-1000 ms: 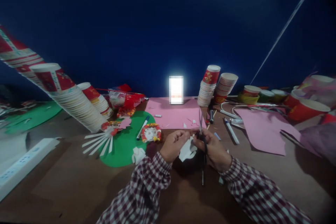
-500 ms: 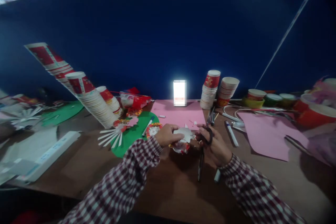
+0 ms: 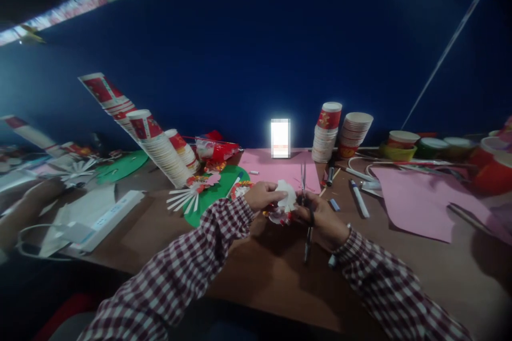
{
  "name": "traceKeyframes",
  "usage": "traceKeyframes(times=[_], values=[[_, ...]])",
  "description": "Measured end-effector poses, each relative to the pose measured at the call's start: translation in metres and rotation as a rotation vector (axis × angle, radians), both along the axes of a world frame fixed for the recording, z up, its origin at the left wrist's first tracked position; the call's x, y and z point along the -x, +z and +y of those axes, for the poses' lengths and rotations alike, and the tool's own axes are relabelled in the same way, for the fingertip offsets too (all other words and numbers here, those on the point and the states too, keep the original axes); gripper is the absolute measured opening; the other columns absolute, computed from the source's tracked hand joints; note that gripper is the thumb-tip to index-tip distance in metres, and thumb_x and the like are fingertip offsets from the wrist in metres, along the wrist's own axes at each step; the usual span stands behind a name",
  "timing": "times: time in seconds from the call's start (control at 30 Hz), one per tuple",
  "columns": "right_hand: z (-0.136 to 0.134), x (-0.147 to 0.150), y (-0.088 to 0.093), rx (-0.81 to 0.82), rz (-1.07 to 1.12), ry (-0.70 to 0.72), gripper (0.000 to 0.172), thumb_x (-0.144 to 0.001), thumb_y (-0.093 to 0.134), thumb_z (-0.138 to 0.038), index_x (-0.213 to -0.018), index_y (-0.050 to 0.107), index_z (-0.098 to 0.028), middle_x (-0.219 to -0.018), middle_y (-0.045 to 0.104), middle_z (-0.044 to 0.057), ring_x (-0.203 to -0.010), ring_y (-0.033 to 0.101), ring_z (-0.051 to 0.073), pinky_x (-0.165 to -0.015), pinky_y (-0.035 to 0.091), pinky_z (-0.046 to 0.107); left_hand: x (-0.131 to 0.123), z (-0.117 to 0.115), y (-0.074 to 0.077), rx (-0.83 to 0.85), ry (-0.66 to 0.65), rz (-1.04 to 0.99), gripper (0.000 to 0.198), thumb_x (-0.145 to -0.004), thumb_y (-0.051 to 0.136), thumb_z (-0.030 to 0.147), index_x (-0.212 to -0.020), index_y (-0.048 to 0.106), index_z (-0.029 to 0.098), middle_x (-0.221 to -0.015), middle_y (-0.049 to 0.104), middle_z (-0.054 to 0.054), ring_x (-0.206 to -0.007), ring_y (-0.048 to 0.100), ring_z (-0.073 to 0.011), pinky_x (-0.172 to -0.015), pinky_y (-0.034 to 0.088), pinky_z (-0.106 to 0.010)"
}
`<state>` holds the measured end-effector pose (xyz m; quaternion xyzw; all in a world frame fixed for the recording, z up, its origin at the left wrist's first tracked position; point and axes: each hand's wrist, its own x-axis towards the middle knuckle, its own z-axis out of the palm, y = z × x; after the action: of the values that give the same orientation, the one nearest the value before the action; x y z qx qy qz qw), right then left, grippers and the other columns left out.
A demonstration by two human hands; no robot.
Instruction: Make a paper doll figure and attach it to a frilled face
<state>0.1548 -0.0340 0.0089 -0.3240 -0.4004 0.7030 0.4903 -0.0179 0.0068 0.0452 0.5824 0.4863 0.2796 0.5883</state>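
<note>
My left hand pinches a white cut paper piece with red trim hanging below it, just above the brown table. My right hand is closed round the handles of dark scissors, whose blades point up and sit right beside the paper's right edge. Both sleeves are red-and-white check. A dark pen lies on the table under my right wrist.
Leaning stacks of red paper cups stand at the left, upright stacks behind my hands. Pink sheets, a green paper disc, markers, bowls, a lit phone screen and a white power strip lie around.
The view has swung left and up. My right hand has turned the scissors so their blades point up beside the paper again; the left hand keeps its pinch on the paper.
</note>
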Motion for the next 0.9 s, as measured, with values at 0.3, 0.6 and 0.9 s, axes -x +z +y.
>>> traceKeyframes(times=[0.3, 0.6, 0.9], values=[[0.002, -0.002, 0.001, -0.008, -0.014, 0.002, 0.045, -0.057, 0.083, -0.028, -0.095, 0.061, -0.022, -0.074, 0.057, -0.004, -0.057, 0.052, 0.009, -0.053, 0.044, 0.023, 0.008, 0.002, -0.005, -0.068, -0.025, 0.018, 0.032, -0.062, 0.074, 0.043, -0.067, 0.064, 0.013, -0.055, 0.057, 0.002, -0.046, 0.051, -0.0089, -0.045, 0.042, -0.020], [0.005, -0.003, -0.006, -0.003, -0.013, -0.094, 0.045, -0.057, 0.081, -0.023, -0.095, 0.059, -0.021, -0.070, 0.052, -0.006, -0.053, 0.049, 0.006, -0.048, 0.041, 0.019, 0.004, -0.004, -0.010, 0.026, -0.080, -0.034, 0.056, -0.061, 0.071, 0.057, -0.091, 0.063, 0.011, -0.074, 0.064, -0.004, -0.057, 0.058, -0.0109, -0.053, 0.047, -0.023], [0.008, -0.004, -0.011, -0.013, -0.045, -0.197, 0.048, -0.057, 0.081, -0.023, -0.099, 0.056, -0.023, -0.068, 0.057, -0.006, -0.051, 0.051, 0.007, -0.048, 0.045, 0.021, 0.000, -0.023, -0.025, -0.042, -0.089, -0.045, 0.045, -0.064, 0.072, 0.048, -0.086, 0.064, 0.010, -0.072, 0.063, -0.005, -0.058, 0.055, -0.0116, -0.052, 0.045, -0.022]])
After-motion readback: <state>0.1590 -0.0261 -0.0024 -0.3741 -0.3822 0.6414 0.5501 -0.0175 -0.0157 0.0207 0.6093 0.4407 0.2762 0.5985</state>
